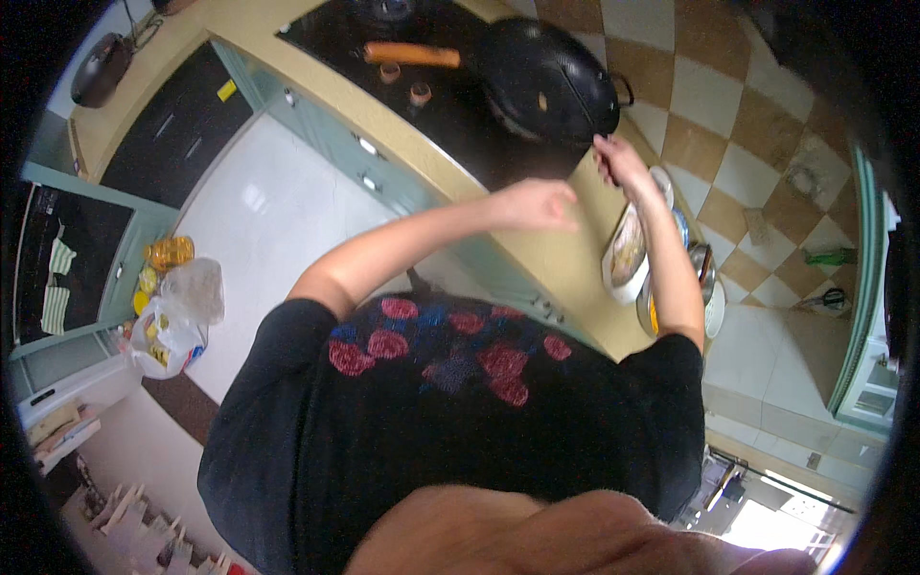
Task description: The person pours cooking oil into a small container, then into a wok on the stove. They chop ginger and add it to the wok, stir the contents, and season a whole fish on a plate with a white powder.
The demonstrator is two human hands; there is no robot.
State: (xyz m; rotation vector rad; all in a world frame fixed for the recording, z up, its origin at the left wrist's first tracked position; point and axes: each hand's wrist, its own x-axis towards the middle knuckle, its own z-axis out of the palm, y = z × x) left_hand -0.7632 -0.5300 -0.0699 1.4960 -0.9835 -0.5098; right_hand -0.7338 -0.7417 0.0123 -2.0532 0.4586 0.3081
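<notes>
My right hand [619, 164] is shut on a thin dark cooking utensil [575, 85], whose far part reaches into the black wok [525, 75]. A small yellowish bit [543, 102] lies inside the wok, which sits on a black glass cooktop [453, 122] with its orange-brown handle [413, 54] pointing left. Above the beige countertop [546, 262], my left hand [535, 206] is curled and blurred from motion, apart from the wok, with nothing visible in it. Below my right wrist, a white oval plate [617, 282] bears what looks like a whole fish [629, 244].
A bowl [647, 313] with something orange stands partly under my right forearm, among other dishes. Checkered tiles [708, 136] cover the wall behind the cooktop. On the floor at left are an oil bottle [171, 253] and a white plastic bag [162, 348].
</notes>
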